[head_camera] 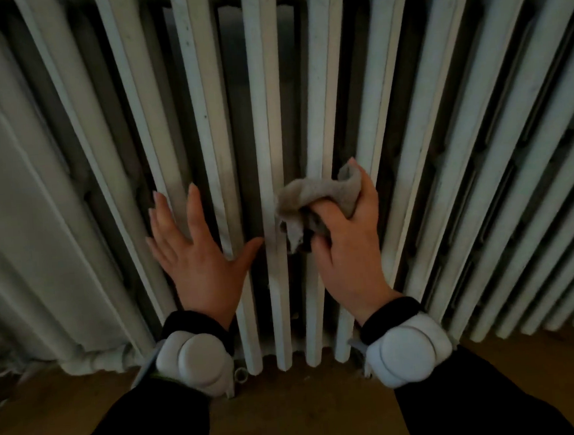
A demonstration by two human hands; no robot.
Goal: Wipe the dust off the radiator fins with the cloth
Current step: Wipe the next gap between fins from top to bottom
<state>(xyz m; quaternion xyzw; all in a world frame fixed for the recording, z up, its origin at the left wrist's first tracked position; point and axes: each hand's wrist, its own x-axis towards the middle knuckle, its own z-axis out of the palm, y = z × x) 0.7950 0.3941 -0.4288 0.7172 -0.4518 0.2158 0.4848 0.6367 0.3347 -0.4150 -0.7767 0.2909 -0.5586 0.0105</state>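
Note:
A white cast-iron radiator [262,99] with tall vertical fins fills the view. My right hand [349,246] is closed around a bunched grey cloth [315,198], which presses against the fins just right of centre, low on the radiator. My left hand [196,255] lies flat with fingers spread on the fins to the left of the cloth, holding nothing. Both wrists carry white rounded bands over black sleeves.
A wooden floor [301,415] runs along the radiator's foot. A white pipe [94,361] joins the radiator at lower left, and a small valve fitting [240,374] sits at the base. Dark gaps separate the fins.

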